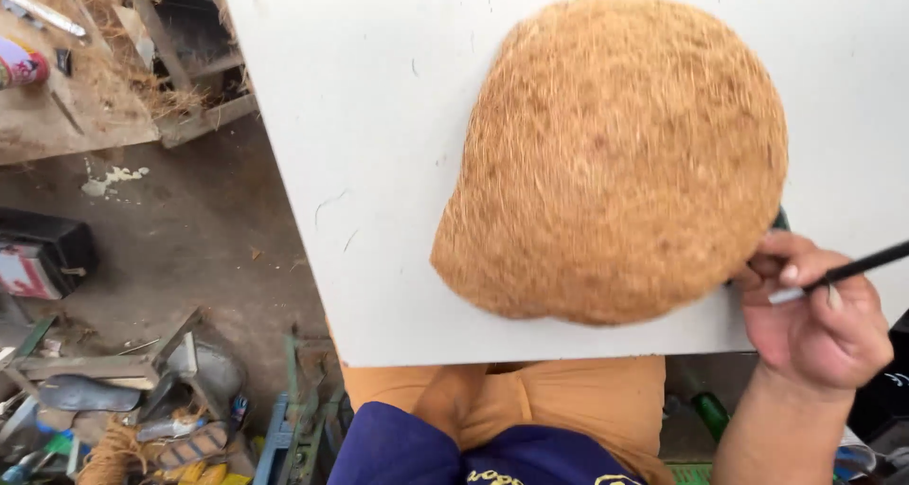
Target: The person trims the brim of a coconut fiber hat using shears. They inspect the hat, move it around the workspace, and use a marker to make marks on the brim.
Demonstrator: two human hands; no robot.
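Brown coir pad [615, 153], rounded, lies flat at the centre-right of the white board [360, 163] across my lap. My right hand [814, 324], near right, has its grip closed on a black pen [852, 270], tip at the pad's edge, seemingly tracing. Left hand unseen.

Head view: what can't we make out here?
- Left hand: not in view; possibly under the white board.
- Tip of the black pen in the right hand: hidden behind the fingers and the coir fibre mat.
- Pen's far end: cut off by the right edge.
- Dark green thing at the mat's right rim: mostly hidden by the mat.
- Floor clutter, lower left: too small to identify.
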